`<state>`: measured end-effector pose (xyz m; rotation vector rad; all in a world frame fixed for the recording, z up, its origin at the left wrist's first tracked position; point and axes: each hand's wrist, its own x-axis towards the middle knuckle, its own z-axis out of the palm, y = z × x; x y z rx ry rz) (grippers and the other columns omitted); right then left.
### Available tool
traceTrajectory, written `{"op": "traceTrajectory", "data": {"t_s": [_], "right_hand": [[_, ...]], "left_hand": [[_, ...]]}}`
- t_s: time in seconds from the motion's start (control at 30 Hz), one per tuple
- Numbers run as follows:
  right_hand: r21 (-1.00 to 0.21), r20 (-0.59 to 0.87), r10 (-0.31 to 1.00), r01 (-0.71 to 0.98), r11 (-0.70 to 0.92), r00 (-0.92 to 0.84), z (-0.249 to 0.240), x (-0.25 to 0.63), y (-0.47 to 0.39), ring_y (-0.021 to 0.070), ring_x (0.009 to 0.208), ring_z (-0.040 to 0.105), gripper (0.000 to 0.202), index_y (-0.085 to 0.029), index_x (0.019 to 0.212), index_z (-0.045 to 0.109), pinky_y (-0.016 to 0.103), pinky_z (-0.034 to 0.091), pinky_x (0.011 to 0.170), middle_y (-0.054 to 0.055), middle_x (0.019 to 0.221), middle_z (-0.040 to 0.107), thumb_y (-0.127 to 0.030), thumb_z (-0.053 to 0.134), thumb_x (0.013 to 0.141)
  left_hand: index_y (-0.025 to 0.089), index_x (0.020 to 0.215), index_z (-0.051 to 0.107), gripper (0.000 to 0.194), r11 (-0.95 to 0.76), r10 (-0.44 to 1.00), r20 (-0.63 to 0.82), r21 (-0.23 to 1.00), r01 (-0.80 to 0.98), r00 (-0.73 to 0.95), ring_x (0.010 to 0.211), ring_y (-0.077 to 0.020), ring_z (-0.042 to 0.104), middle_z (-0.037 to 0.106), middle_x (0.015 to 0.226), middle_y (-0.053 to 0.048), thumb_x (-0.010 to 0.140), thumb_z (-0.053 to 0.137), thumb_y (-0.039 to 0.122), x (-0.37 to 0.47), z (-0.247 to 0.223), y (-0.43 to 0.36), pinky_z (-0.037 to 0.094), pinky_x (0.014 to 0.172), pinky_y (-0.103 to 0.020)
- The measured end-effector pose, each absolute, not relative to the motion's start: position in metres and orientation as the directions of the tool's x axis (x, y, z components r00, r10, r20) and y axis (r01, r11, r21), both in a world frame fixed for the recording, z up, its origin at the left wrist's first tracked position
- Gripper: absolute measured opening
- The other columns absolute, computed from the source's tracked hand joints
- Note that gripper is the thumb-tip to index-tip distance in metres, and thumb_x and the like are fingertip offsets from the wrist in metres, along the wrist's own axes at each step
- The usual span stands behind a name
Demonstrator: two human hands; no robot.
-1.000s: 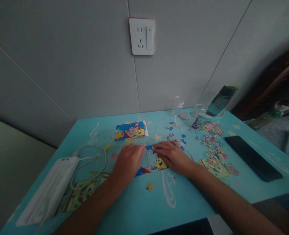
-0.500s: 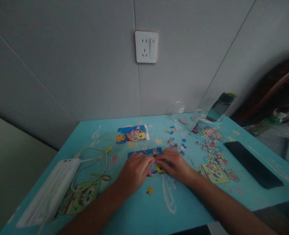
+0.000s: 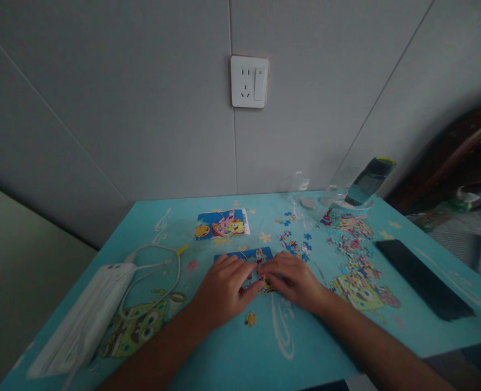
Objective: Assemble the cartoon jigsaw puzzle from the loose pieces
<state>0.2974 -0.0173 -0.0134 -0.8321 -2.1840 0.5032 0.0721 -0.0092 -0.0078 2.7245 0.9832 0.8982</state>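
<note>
A partly assembled blue jigsaw picture (image 3: 243,253) lies on the table under both hands. My left hand (image 3: 229,283) rests over its left side, thumb and forefinger spread a little around a small piece. My right hand (image 3: 291,276) is on its right side, fingertips pinched together on something too small to make out, close to the left fingertips. Below the hands lies a loose yellow puzzle piece (image 3: 250,319). Behind them is a printed picture card (image 3: 221,224). Blue loose pieces (image 3: 295,244) are scattered to the right, with a larger multicoloured heap (image 3: 352,233) beyond.
A white power strip (image 3: 86,315) with cables stands at the left. A black flat object (image 3: 423,278) lies at the right. Clear containers and a dark bottle (image 3: 369,181) are at the back right, near the wall with its socket (image 3: 249,81).
My left thumb has moved down and away from the forefinger, uncovering more of the picture. My right fingers have shifted slightly. The whole view has moved a little.
</note>
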Motion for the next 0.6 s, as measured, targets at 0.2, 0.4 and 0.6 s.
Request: {"op": "traceTrajectory", "data": {"t_s": [0.2,0.4,0.6], "right_hand": [[-0.568,0.51,0.668,0.371,0.734,-0.542,-0.014,0.295,-0.017,0.0177,0.093,0.07,0.019,-0.026,0.111,0.068,0.035,0.05,0.086,0.004,0.105,0.076,-0.021,0.056,0.098],[-0.541,0.462,0.735,0.498,0.677,-0.497,-0.012,0.3,-0.016,0.0182,0.089,0.069,0.028,-0.026,0.125,0.063,0.036,0.048,0.083,0.004,0.102,0.075,-0.023,0.055,0.099],[-0.547,0.351,0.715,0.488,0.68,-0.604,-0.001,0.301,-0.024,0.0184,0.083,0.065,0.016,-0.023,0.104,0.072,0.036,0.046,0.081,0.004,0.088,0.075,-0.03,0.059,0.097]], "left_hand": [[0.017,0.108,0.064,0.023,-0.787,0.615,0.466,0.31,0.534,0.636,0.086,-0.0238,0.06,0.067,0.088,-0.006,0.093,0.061,0.035,0.071,-0.008,-0.01,0.045,0.079,-0.041],[0.017,0.107,0.064,0.02,-0.756,0.645,0.497,0.303,0.58,0.581,0.086,-0.0237,0.061,0.067,0.088,-0.006,0.093,0.061,0.032,0.067,-0.008,-0.005,0.045,0.08,-0.041],[0.018,0.115,0.062,0.024,-0.713,0.68,0.535,0.321,0.624,0.502,0.085,-0.0216,0.063,0.068,0.088,-0.005,0.094,0.06,0.029,0.059,-0.013,0.007,0.047,0.082,-0.04]]}}
